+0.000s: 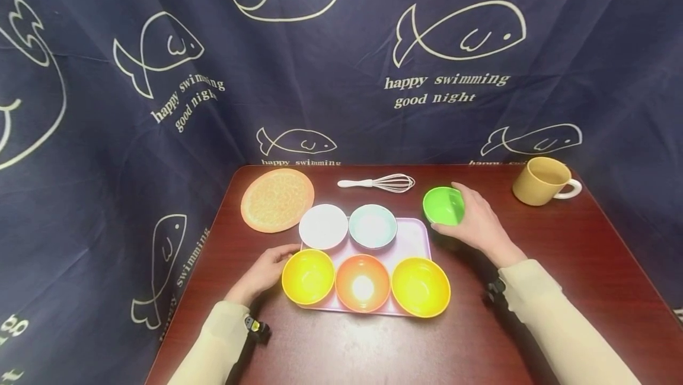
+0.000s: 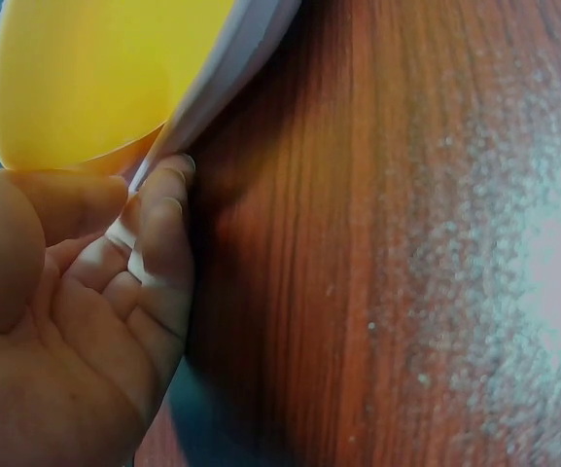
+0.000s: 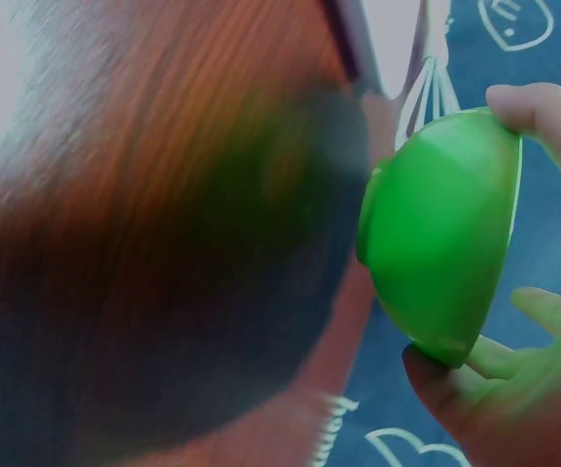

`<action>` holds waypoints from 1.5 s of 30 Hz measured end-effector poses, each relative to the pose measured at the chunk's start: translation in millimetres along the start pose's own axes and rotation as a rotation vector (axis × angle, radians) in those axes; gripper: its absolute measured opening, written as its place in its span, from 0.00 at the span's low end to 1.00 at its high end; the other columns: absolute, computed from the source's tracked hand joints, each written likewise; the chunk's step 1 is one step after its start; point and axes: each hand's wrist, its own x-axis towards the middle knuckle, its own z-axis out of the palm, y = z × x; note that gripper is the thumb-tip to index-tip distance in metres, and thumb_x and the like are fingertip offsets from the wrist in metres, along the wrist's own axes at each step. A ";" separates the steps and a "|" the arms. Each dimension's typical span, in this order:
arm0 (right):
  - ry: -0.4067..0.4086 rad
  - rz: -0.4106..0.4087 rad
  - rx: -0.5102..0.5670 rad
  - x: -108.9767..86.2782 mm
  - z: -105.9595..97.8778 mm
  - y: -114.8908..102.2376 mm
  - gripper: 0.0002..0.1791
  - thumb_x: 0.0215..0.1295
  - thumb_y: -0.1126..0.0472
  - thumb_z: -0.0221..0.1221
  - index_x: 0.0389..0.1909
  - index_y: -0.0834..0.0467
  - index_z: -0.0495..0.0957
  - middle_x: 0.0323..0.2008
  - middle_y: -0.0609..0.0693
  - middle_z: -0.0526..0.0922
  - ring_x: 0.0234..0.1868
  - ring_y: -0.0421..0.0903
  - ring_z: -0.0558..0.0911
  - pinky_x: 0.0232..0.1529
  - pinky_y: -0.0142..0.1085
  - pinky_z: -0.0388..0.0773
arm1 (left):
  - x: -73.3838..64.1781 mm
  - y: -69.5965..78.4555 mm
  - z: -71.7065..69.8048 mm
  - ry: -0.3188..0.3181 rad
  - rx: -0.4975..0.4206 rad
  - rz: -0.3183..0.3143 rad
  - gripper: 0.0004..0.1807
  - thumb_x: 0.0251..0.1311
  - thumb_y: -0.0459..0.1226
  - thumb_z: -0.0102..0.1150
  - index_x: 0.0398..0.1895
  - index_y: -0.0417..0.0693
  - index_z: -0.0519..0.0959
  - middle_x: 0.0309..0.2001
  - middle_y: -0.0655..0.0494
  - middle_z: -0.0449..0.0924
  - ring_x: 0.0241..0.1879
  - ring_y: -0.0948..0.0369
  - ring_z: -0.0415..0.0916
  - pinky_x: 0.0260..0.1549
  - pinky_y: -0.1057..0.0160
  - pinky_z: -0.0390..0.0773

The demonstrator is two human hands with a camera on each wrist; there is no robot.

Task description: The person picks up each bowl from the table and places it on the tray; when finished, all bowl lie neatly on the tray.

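Observation:
My right hand [image 1: 482, 225] holds a green bowl [image 1: 444, 206] by its rim, thumb and fingers on opposite sides. In the right wrist view the bowl [image 3: 445, 233] hangs above the table with a shadow under it. At the near left, my left hand [image 1: 265, 269] pinches the edge of a pale purple tray [image 1: 413, 234] beside a yellow bowl [image 1: 308, 277]. The tray also carries an orange bowl [image 1: 363, 284], a second yellow bowl [image 1: 421, 287], a white bowl [image 1: 323, 227] and a pale blue bowl [image 1: 373, 226]. The tray's back right corner is bare.
A round orange mat [image 1: 278, 200] lies at the back left of the brown table [image 1: 576, 278]. A white whisk [image 1: 377, 183] lies behind the tray. A tan mug [image 1: 541, 181] with a white handle stands at the back right. Dark blue curtain [image 1: 341, 76] surrounds the table.

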 end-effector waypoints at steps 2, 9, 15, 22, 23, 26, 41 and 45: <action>-0.009 -0.019 0.011 0.0 0.1 -7.5 0.61 0.47 0.43 0.80 0.77 0.62 0.59 0.68 0.67 0.69 0.62 0.67 0.70 0.59 0.68 0.70 | -0.7 0.8 -0.9 0.004 0.008 0.007 0.20 0.74 0.36 0.59 0.67 0.44 0.80 0.60 0.51 0.83 0.63 0.51 0.76 0.65 0.42 0.70; -0.100 -0.084 0.037 -4.2 5.3 -35.7 0.63 0.44 0.44 0.82 0.78 0.61 0.60 0.69 0.66 0.69 0.65 0.65 0.70 0.63 0.66 0.68 | -1.3 1.6 -2.4 -0.002 0.019 0.035 0.21 0.71 0.37 0.64 0.66 0.43 0.81 0.59 0.50 0.84 0.61 0.52 0.78 0.64 0.44 0.72; -0.163 -0.108 0.028 -9.6 12.5 -45.5 0.62 0.44 0.44 0.81 0.77 0.61 0.60 0.68 0.65 0.71 0.64 0.64 0.71 0.64 0.65 0.68 | -1.2 -0.1 -2.4 -0.005 0.024 0.028 0.22 0.71 0.37 0.64 0.66 0.45 0.80 0.59 0.52 0.84 0.62 0.53 0.78 0.64 0.45 0.72; -0.170 -0.124 0.028 -10.4 17.4 -46.7 0.62 0.44 0.42 0.81 0.77 0.61 0.61 0.67 0.65 0.71 0.63 0.63 0.71 0.62 0.65 0.70 | -1.8 3.3 -2.7 0.010 0.036 0.008 0.21 0.72 0.36 0.62 0.67 0.45 0.80 0.60 0.51 0.83 0.64 0.51 0.77 0.65 0.43 0.70; -0.169 -0.124 0.028 -10.1 17.9 -46.8 0.62 0.44 0.42 0.81 0.77 0.61 0.60 0.67 0.65 0.71 0.64 0.63 0.71 0.63 0.65 0.70 | -1.8 3.0 -2.7 0.011 0.038 0.009 0.21 0.73 0.36 0.62 0.66 0.45 0.81 0.60 0.51 0.83 0.64 0.51 0.77 0.65 0.43 0.70; -0.172 -0.125 0.032 -9.4 20.0 -47.5 0.63 0.44 0.43 0.81 0.77 0.61 0.60 0.68 0.65 0.70 0.64 0.63 0.71 0.63 0.65 0.69 | -2.0 1.5 -3.0 0.008 0.039 0.004 0.20 0.73 0.36 0.62 0.66 0.46 0.81 0.60 0.51 0.83 0.64 0.51 0.77 0.65 0.43 0.71; -0.195 -0.126 0.024 -6.9 31.3 -52.2 0.62 0.44 0.43 0.81 0.77 0.61 0.60 0.68 0.64 0.71 0.65 0.63 0.71 0.64 0.65 0.68 | -1.7 2.5 -4.9 -0.019 0.015 0.042 0.18 0.72 0.35 0.63 0.63 0.45 0.82 0.56 0.52 0.85 0.57 0.53 0.79 0.63 0.43 0.72; -0.197 -0.138 0.009 -5.6 35.9 -54.2 0.63 0.42 0.44 0.82 0.77 0.61 0.60 0.68 0.64 0.71 0.65 0.64 0.70 0.64 0.64 0.68 | -0.7 1.5 -4.4 -0.020 0.008 0.038 0.18 0.71 0.35 0.64 0.63 0.45 0.83 0.54 0.53 0.86 0.55 0.54 0.80 0.62 0.44 0.74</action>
